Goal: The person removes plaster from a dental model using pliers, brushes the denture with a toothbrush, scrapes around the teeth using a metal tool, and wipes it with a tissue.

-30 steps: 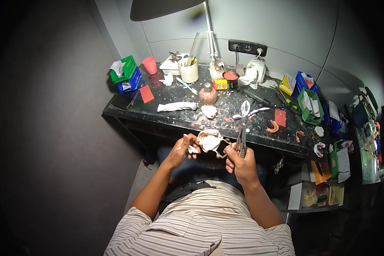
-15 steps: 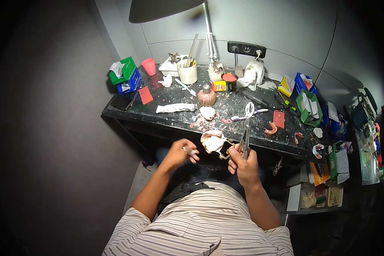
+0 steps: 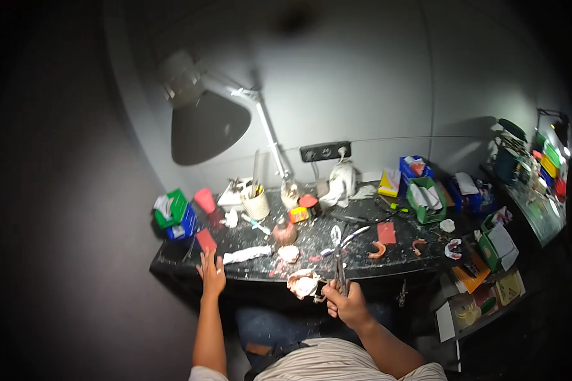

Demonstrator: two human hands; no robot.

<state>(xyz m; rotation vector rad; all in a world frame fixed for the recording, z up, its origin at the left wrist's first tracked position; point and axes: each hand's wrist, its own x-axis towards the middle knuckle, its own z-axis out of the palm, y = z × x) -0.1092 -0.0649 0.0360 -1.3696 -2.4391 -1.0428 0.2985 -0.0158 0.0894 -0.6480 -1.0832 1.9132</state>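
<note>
While the dusty black tabletop (image 3: 397,255) stretched across the view, strewn with white and pink crumbs, the dark-shaded lamp (image 3: 210,129) leaned over its far left side. The left hand (image 3: 211,274) was at the near left edge, its fingers spread wide and gripping nothing that showed. The right hand (image 3: 346,301) was in front of the near edge, its fingers bent around two things at once. One was a long metal tool (image 3: 340,267), standing up from the grip with its tip over the tabletop. The other was a thin frame carrying the pale dental cast (image 3: 303,282), which hung just by the near edge, to the left of the grip.

That double hold looked like the weak point: if the fingers loosened to shift the tool, the frame could tip and the cast could fall and chip. A careless swing of the wrist might also knock the cast against the edge.

A crumpled white packet (image 3: 246,254) lay to the right of the left hand. The red sheet (image 3: 206,240) lay at the left fingertips; whether they touched it could not be told, but a brush from them could slide it into the crumbs. Smaller again, a pink horseshoe-shaped piece (image 3: 377,251) lay to the tool's right.
</note>
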